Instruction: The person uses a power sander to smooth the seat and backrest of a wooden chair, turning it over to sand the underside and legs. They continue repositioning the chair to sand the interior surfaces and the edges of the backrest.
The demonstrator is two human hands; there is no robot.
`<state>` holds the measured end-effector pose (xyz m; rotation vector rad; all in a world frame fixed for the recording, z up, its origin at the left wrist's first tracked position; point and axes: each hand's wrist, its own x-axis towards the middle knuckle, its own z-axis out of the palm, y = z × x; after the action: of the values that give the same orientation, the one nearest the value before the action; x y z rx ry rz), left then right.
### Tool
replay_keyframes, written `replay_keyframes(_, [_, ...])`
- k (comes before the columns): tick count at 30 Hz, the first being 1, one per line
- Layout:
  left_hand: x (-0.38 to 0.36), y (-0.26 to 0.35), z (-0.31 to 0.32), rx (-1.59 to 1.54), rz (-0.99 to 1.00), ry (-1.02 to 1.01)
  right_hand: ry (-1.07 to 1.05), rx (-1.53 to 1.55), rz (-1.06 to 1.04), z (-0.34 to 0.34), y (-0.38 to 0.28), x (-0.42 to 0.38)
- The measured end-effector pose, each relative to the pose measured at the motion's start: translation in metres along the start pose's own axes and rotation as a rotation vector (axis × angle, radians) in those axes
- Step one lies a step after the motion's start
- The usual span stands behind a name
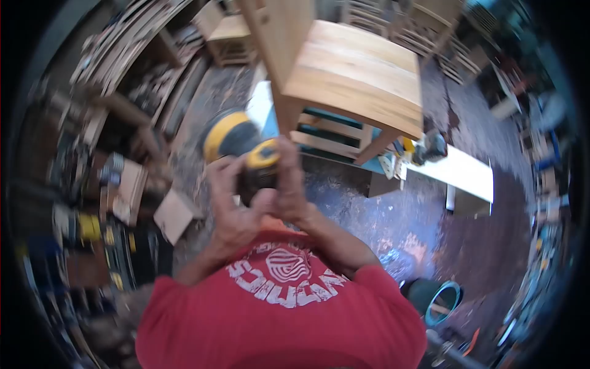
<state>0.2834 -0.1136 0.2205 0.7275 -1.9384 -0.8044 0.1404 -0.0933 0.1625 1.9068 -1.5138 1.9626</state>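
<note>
Close to my chest I hold a black tool with a yellow top, which looks like a palm sander; blur hides its finer details. My left hand wraps round its left side, while my right hand grips the right side. The underside of the tool is not visible. Just beyond my hands stands an unpainted wooden chair, upright on a low bench, with slatted rails beneath its seat.
A round black-and-yellow container stands on the floor left of the chair. Small items, one yellow, lie on the bench. Wood-filled shelves line the left. A dark bin is at lower right; more chairs stand behind.
</note>
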Motion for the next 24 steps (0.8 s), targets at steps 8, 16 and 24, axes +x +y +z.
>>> replay_keyframes(8, [0.024,0.029,0.000,-0.286,0.343,-0.424,0.271,0.285,0.250,-0.094,-0.018,0.024])
replay_keyframes(16, [0.115,-0.073,-0.051,-0.572,0.153,-0.050,0.586,0.758,0.438,-0.198,0.047,0.127])
replay_keyframes(24, [0.315,-0.084,-0.037,-0.526,0.347,0.064,0.433,0.636,0.576,-0.144,0.133,0.253])
